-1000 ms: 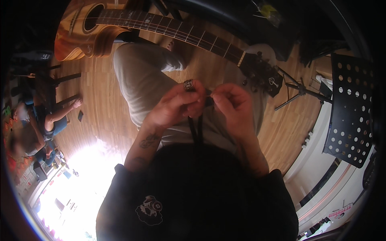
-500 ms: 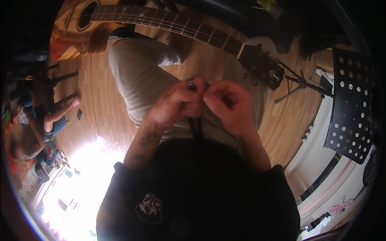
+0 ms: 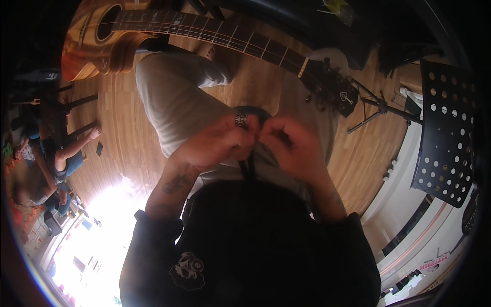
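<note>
My left hand [image 3: 217,143], with a patterned ring on one finger, is closed in front of my lap. Beside it, my right hand [image 3: 294,146] is pinched, thumb against fingertips, nearly meeting the left fingers. What either pinch holds is too small or hidden to make out. Two dark narrow strips [image 3: 248,168] hang below the left fingers toward my black shirt. A dark curved band [image 3: 250,109] shows just beyond the knuckles. Past my knees an acoustic guitar [image 3: 115,59] extends across the view, its headstock [image 3: 332,89] at the right; neither hand touches it.
A black perforated music stand [image 3: 445,133] is at the right, near tripod legs [image 3: 381,105]. Another person [image 3: 48,169] sits at the far left by a dark chair [image 3: 59,115]. A small dark object [image 3: 99,149] lies on the wooden floor [image 3: 120,125]. Bright light glares at lower left.
Both hands have come slightly lower, closer to my body, still together. The dark curved band beyond them now shows more. My left elbow has shifted a little outward.
</note>
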`<state>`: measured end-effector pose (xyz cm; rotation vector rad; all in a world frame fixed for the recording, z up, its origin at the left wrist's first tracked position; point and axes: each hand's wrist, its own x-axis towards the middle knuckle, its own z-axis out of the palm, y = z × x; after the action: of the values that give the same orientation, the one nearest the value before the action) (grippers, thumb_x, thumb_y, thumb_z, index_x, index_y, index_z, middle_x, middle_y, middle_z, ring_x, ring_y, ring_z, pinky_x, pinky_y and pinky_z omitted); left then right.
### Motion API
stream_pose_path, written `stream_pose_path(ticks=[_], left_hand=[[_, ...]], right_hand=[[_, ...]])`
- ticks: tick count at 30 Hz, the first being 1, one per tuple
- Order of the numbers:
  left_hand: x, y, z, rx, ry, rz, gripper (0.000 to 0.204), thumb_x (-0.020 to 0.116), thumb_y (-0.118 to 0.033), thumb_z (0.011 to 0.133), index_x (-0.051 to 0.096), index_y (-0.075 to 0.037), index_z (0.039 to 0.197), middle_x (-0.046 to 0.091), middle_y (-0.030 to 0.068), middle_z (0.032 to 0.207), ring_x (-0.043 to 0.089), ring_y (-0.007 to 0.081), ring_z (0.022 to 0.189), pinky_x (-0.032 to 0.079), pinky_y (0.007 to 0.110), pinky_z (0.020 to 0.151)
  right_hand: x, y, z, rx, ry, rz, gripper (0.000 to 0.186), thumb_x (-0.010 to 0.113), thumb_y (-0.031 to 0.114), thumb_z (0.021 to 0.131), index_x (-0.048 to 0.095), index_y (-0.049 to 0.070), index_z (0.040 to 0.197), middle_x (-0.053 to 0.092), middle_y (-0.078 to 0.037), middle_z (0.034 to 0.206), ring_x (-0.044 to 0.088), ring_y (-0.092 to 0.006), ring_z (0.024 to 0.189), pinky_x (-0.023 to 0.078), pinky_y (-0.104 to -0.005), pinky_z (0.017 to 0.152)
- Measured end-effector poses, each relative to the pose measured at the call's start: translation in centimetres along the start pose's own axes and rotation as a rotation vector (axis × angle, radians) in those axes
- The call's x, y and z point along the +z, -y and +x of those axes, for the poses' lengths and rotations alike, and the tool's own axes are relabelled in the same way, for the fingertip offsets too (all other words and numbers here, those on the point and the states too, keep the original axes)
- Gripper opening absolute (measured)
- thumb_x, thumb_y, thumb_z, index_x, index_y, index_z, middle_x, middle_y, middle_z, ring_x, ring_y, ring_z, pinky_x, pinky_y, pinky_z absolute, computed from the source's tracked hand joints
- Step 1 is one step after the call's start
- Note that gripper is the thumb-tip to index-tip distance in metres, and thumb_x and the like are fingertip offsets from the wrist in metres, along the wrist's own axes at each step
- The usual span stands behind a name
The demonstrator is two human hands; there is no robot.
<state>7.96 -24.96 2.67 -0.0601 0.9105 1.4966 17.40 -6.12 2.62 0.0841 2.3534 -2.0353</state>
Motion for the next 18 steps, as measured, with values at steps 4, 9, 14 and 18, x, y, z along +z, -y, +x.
stream_pose_path(ticks=[4,9,14,18], left_hand=[[-0.5,0.6,-0.2,-0.062,-0.055,0.129,0.008,0.051,-0.014,0.095,0.056,-0.012,0.089,0.042,-0.0084,0.067,0.038,0.0033,0.059,0.029,0.022,0.053],[0.0,0.1,-0.3,0.010,-0.124,0.268,0.010,0.052,-0.017,0.096,0.058,-0.010,0.091,0.043,-0.0077,0.069,0.039,0.0034,0.061,0.030,0.021,0.055],[-0.7,0.9,-0.5,0.050,-0.112,0.051,0.011,0.051,-0.014,0.096,0.059,-0.008,0.096,0.044,-0.0061,0.069,0.039,0.0042,0.061,0.030,0.022,0.055],[-1.5,1.9,-0.9,0.123,-0.229,0.049,0.013,0.053,-0.012,0.095,0.061,-0.005,0.102,0.050,-0.0041,0.070,0.044,0.0052,0.062,0.035,0.021,0.057]], right_hand=[[0.2,-0.9,-0.1,-0.118,0.017,-0.133,0.011,0.071,0.003,0.084,0.067,0.005,0.094,0.069,-0.010,0.086,0.067,-0.0271,0.072,0.051,-0.0341,0.063],[0.7,-1.8,-0.6,-0.033,-0.050,-0.095,0.010,0.069,0.003,0.086,0.066,0.005,0.095,0.069,-0.009,0.085,0.066,-0.0235,0.070,0.051,-0.0325,0.062],[1.6,-0.9,-1.2,0.141,-0.110,0.094,0.006,0.066,0.006,0.093,0.065,0.003,0.098,0.066,-0.002,0.081,0.060,-0.0090,0.069,0.047,-0.0251,0.062],[2.2,-1.2,-1.4,0.195,-0.221,0.242,0.008,0.065,0.009,0.096,0.063,0.003,0.101,0.063,0.002,0.081,0.055,-0.0034,0.071,0.044,-0.0217,0.063]])
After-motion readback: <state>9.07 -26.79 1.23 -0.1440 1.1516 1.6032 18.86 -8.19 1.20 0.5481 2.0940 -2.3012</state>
